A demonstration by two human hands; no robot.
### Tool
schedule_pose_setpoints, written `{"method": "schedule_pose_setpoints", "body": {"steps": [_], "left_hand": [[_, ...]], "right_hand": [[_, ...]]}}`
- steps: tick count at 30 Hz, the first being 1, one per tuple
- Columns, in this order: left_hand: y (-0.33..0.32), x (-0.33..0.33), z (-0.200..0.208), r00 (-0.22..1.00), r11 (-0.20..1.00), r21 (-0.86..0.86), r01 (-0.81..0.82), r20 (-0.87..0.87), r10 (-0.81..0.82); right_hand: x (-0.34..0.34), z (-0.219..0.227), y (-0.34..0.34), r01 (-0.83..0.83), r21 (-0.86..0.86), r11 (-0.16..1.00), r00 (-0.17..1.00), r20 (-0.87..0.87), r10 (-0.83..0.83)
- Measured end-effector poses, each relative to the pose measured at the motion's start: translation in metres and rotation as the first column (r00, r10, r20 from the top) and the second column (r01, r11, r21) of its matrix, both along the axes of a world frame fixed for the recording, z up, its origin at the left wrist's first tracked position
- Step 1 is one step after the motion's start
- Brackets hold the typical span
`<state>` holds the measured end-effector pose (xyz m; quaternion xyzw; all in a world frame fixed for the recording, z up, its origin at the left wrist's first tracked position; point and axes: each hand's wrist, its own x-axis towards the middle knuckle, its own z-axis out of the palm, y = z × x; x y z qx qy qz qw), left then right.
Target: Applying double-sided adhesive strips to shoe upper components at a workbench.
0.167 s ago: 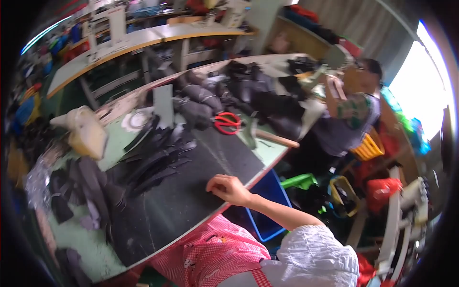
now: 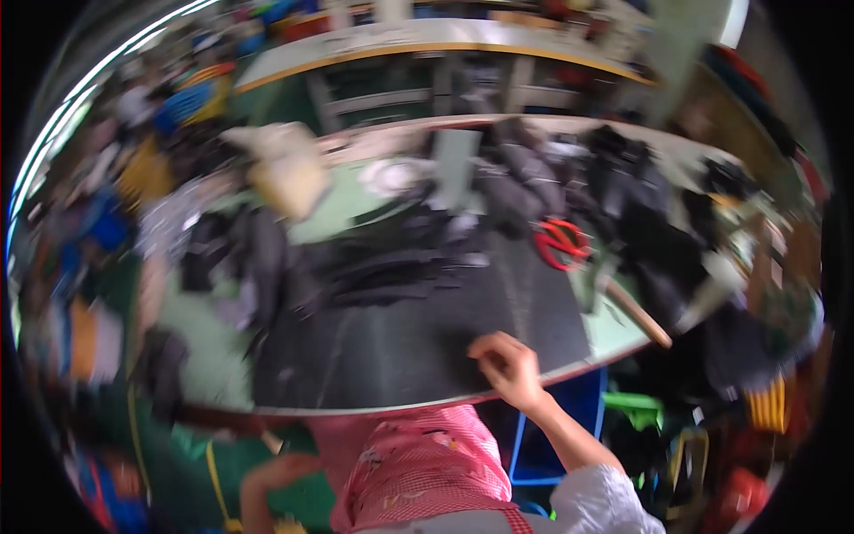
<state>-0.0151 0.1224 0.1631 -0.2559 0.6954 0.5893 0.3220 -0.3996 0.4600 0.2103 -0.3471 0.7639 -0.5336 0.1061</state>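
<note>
From my remote seat, I judged the black sheet [image 2: 400, 356], flat on the green table [image 2: 213, 365], soft, light and best gripped by its near edge. Above it my right hand [image 2: 509, 367] curled loosely, any pinch unclear; my left hand [image 2: 296, 467], beside the pink apron [image 2: 427, 467], was too blurred to tell.

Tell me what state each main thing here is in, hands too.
Right hand: loosely curled, nothing visible in it
Left hand: off the table, blurred
Scissors: lying down, blades unclear
Black strips: loosely heaped
Black sheet: spread flat
Rod: lying, end overhanging
Blue bin: open-topped
</note>
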Motion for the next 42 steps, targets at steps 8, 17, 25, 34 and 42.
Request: {"method": "schedule_pose_setpoints", "body": {"steps": [8,17,25,34,42], "left_hand": [[-0.081,-0.149,0.142,0.634,0.610,-0.351,-0.711,-0.695,0.339],[-0.130,-0.241,0.073,0.896,-0.078,-0.893,-0.443,-0.440,-0.056],[-0.104,-0.239,0.092,0.739,0.236,-0.717,-0.656,-0.674,0.003],[-0.128,-0.243,0.056,0.546,0.575,-0.447,-0.685,-0.838,0.000],[-0.189,-0.244,0.000,0.415,0.751,-0.157,-0.642,-0.894,0.168]], "right_hand": [[0.001,-0.007,-0.016,-0.124,-0.014,0.992,0.958,-0.264,0.116],[0.001,-0.009,-0.006,-0.081,0.006,0.997,0.971,-0.227,0.080],[0.013,-0.004,-0.034,-0.141,-0.153,0.978,0.981,0.109,0.158],[0.028,0.011,-0.227,-0.104,-0.116,0.988,0.982,0.143,0.120],[0.054,-0.029,-0.320,0.025,-0.313,0.949,0.997,0.078,-0.001]]}}
